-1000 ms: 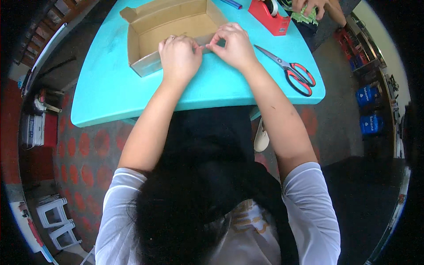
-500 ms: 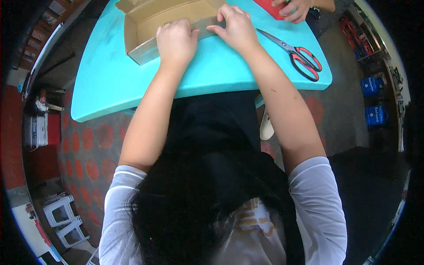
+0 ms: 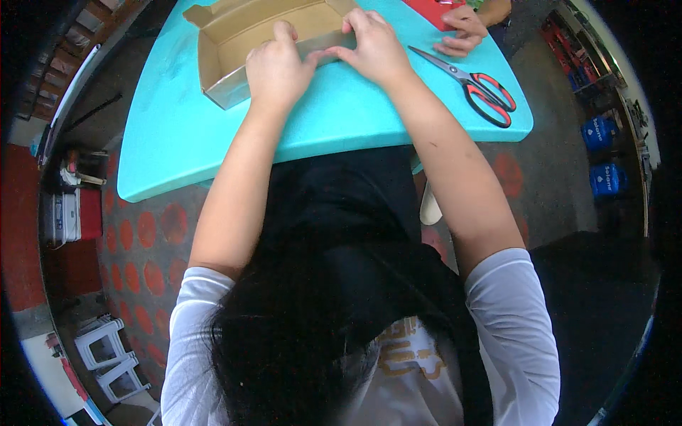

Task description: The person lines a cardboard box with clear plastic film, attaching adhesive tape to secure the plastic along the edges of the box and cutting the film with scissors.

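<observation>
An open cardboard box [image 3: 229, 91], brown inside with a silvery-grey outer side, stands at the far side of the turquoise table [image 3: 192, 145]. My left hand [image 3: 275, 74] grips its near wall, thumb outside and fingers bent over the top edge. Farther right along that same wall, my right hand [image 3: 376, 51] pinches the edge, its thumb close to the left thumb. To the right of it lie scissors [image 3: 465, 77] with black and red handles, closed, points toward the box.
Another person's hand [image 3: 463, 33] rests at the table's far right, beside a flat red object [image 3: 430, 11]. White stools [image 3: 101, 344] stand on the floor at left. Blue gas cylinders [image 3: 605, 179] are by the right wall.
My left hand's fingers have shifted on the box edge, one now raised higher. The other person's hand has come off the red object and sits slightly lower.
</observation>
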`<state>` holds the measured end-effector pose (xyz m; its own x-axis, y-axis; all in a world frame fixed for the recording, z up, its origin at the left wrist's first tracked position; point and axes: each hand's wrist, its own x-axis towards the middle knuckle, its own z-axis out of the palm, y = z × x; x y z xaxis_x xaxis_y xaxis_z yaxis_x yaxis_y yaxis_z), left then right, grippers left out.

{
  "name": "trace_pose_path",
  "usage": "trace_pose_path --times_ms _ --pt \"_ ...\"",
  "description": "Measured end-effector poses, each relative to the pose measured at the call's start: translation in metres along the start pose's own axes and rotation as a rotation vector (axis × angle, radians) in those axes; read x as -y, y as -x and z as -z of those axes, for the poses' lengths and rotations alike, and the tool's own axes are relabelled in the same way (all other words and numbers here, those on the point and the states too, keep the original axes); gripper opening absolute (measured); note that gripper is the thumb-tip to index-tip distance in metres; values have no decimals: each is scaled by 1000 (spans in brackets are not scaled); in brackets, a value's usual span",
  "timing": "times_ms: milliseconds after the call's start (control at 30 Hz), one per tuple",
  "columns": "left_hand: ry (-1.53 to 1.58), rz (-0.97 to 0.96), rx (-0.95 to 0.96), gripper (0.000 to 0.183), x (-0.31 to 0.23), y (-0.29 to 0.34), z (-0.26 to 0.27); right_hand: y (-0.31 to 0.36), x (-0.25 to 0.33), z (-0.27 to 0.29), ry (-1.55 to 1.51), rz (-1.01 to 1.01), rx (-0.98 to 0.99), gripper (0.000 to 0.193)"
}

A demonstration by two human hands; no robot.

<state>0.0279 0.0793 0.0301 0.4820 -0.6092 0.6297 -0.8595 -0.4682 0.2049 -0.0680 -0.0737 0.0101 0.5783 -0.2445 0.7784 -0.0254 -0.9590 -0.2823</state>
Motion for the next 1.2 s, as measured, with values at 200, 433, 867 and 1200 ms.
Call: trace_pose_path --times_ms 200,433,867,1200 --pt "-12 -99 42 51 15 -4 -5 -1 -22 0 -171 78 36 38" --pt "108 -19 185 40 7 -6 10 -1 -5 1 -168 -4 45 26" --pt "146 -260 135 44 88 10 88 13 -22 105 134 -69 -600 22" --pt "648 36 239 9 145 -10 105 24 -66 88 68 -328 -462 30"
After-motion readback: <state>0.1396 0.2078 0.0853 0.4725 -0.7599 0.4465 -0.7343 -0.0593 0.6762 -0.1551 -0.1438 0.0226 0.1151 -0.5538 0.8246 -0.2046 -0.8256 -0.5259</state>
